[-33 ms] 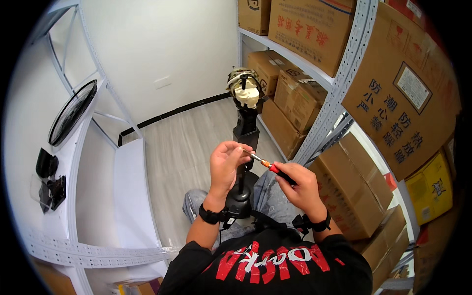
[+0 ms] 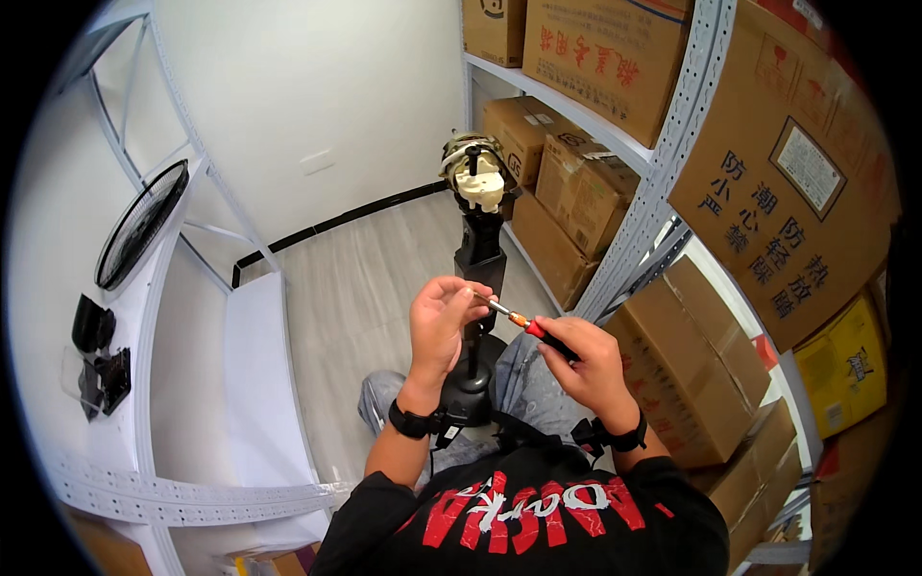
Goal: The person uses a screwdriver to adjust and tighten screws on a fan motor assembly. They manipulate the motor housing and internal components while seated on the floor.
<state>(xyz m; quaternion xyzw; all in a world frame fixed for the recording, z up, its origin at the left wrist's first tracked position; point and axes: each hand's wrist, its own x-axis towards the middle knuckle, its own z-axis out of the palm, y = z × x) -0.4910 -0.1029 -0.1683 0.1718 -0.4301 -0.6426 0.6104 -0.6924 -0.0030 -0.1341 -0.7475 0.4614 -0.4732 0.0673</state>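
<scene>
While floor (image 2: 384,259) separates shelf edges (image 2: 288,384), left fingers (image 2: 460,304) and right fingers (image 2: 567,332) clasp a screwdriver (image 2: 520,320).

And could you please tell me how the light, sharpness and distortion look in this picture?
Head view: bright, fairly even light on the wall; the lower-left beam bows with the wide lens, corners black; the screwdriver looks fairly sharp, its tip at the left hand too small to make out.

White metal shelf (image 2: 142,403) on the left has a black fan grille (image 2: 144,226) and some black plastic parts (image 2: 113,374), right-hand rack (image 2: 685,106) has cardboard boxes (image 2: 586,192), stripped-down pedestal fan (image 2: 477,254) stands on grey wood-look floor (image 2: 346,298).
</scene>
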